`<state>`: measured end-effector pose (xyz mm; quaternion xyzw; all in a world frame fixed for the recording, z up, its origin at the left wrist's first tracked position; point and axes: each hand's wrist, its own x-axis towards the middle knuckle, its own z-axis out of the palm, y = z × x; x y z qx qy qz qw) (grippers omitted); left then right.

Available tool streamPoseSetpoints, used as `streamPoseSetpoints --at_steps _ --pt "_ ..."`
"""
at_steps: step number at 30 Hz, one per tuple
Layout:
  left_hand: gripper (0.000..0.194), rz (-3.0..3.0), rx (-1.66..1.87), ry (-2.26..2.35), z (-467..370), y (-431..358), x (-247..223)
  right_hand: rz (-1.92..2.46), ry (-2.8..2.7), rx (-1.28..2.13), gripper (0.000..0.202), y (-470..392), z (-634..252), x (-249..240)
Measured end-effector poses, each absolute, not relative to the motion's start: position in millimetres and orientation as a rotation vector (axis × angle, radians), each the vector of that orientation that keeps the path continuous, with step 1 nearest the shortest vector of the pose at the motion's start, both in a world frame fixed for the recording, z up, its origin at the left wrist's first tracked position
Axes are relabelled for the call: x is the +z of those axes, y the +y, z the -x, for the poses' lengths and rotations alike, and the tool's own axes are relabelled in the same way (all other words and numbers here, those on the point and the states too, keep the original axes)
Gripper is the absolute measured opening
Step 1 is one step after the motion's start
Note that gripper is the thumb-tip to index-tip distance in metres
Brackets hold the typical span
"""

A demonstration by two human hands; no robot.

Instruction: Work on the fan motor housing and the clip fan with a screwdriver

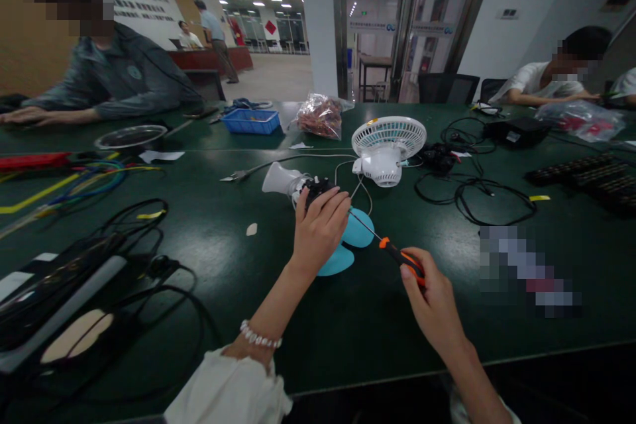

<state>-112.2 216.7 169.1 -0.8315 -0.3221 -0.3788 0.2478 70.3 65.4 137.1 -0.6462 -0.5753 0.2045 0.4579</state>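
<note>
My left hand (322, 225) lies over a black fan motor (318, 187), its fingers wrapped across the top and hiding much of it. A white stand piece (281, 179) sticks out to the left of the motor. Blue fan blades (358, 228) show on the table below and right of that hand. In my right hand (431, 295) is a screwdriver (405, 262) with a black and orange handle. Its shaft points up and left toward the motor; whether the tip touches a screw is hidden. Behind them, a white fan head with a grille (389, 149) rests on the table.
A blue bin (251, 121) and a bag of reddish parts (322, 116) stand at the back. Black cables (489, 202) lie on the right. Power strips (59, 278) and wires crowd the left. Co-workers sit across the dark green table (223, 305) at left and right.
</note>
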Motion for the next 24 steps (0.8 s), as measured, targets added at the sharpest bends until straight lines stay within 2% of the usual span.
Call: streamPoseSetpoints --at_steps 3,13,24 --pt "0.030 2.281 -1.035 -0.881 112.2 216.7 169.3 1.591 -1.381 0.523 0.036 65.8 -69.3 135.2" --pt "0.032 2.288 -1.052 -0.876 112.0 216.3 169.3 1.560 -1.406 0.456 0.026 65.2 -70.7 134.7" --pt "0.030 2.298 -1.038 -0.874 112.1 215.8 170.5 1.572 -1.389 0.505 0.032 65.6 -68.2 138.7"
